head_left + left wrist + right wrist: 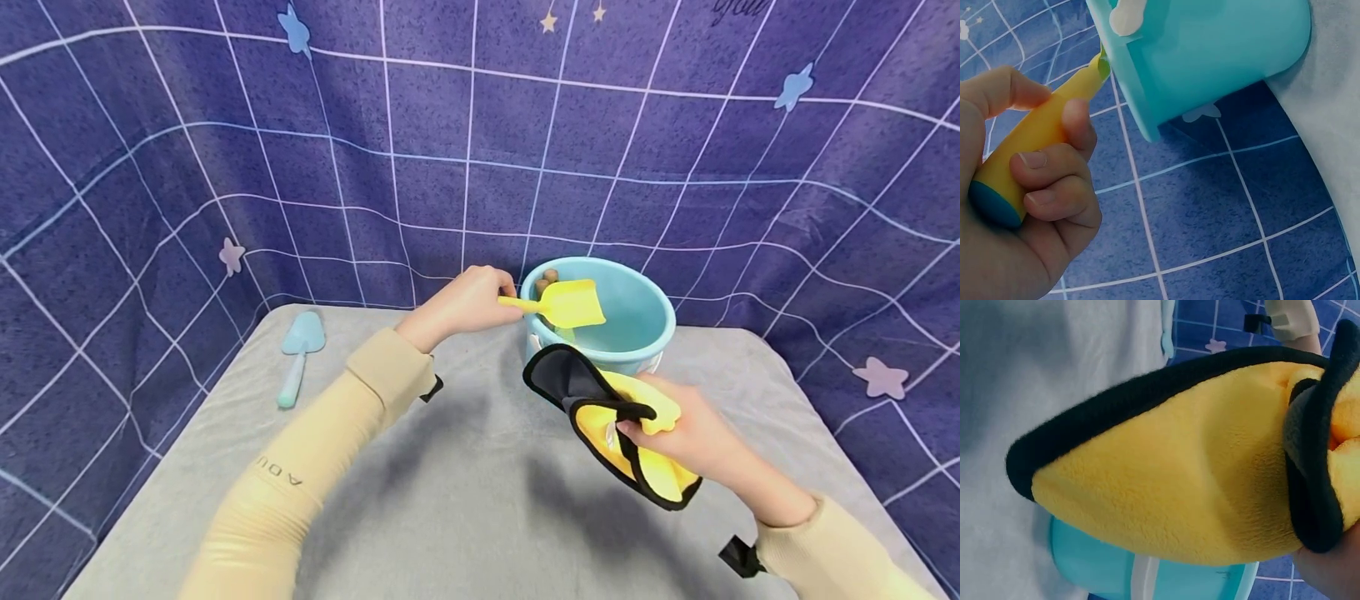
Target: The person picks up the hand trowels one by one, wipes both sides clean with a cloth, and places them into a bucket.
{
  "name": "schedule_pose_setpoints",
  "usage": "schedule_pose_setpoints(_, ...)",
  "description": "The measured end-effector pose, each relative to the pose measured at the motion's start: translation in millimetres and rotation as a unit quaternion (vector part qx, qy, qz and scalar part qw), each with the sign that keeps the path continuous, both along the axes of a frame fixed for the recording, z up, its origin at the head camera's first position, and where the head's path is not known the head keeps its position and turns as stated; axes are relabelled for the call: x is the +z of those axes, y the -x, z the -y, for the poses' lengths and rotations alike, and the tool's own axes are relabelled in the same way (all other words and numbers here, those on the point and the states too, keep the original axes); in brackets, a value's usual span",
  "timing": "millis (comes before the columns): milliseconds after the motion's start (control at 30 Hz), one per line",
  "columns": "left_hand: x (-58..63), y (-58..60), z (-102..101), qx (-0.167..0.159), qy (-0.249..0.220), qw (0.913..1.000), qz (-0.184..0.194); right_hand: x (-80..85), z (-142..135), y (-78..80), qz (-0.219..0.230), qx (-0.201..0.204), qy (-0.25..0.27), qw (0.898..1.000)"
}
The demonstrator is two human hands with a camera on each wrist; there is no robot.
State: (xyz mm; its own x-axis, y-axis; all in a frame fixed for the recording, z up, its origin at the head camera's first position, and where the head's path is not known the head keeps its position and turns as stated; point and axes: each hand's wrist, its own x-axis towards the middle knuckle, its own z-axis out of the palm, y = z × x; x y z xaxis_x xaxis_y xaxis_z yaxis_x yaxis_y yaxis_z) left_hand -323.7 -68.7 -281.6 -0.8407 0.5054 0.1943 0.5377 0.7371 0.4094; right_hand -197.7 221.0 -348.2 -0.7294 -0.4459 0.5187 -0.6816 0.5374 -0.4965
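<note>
My left hand (480,298) grips the yellow handle of a toy shovel (573,305), fingers curled round it. The shovel's yellow blade overlaps the opening of a light blue bucket (651,327) in the head view. In the left wrist view the handle (1038,137) ends in a dark blue cap. Bunched in my right hand (693,429) is a cleaning cloth (596,425), yellow and fluffy on one face, grey on the other, with a black border. It hangs in front of the bucket's near side. The spread part of the cloth (1166,469) fills much of the right wrist view.
Several brown rounded things (542,286) sit inside the bucket at its left. A second shovel (303,335), blue with a pale green handle end, lies at the table's left. Grey cloth covers the table (442,483). A blue gridded curtain (450,125) hangs behind and at both sides.
</note>
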Motion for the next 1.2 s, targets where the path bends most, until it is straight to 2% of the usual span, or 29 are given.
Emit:
schedule_pose_setpoints(300, 0.3, 6.1, -9.8, 0.0, 0.009, 0.9998, 0.017, -7.0, 2.4, 7.2, -0.038, 0.032, -0.021, 0.999)
schedule_pose_setpoints(500, 1.5, 7.7, -18.8, 0.008, 0.007, 0.9997, 0.021, -8.6, 7.7, 9.4, -0.042, 0.04, -0.033, 0.998)
schedule_pose_setpoints(800, -2.3, 13.0, -31.0, 0.004, 0.01, 0.9999, -0.013, -8.7, 12.0, 10.4, -0.038, 0.042, -0.03, 0.998)
schedule_pose_setpoints(1033, -7.5, 17.2, -38.0, 0.016, 0.013, 0.9995, -0.025, -9.1, 13.0, 9.7, -0.025, 0.047, -0.028, 0.998)
schedule_pose_setpoints(1200, -11.8, 18.9, -44.6, 0.012, 0.014, 0.9991, -0.038, -8.3, 13.1, 9.3, -0.018, 0.047, -0.026, 0.998)
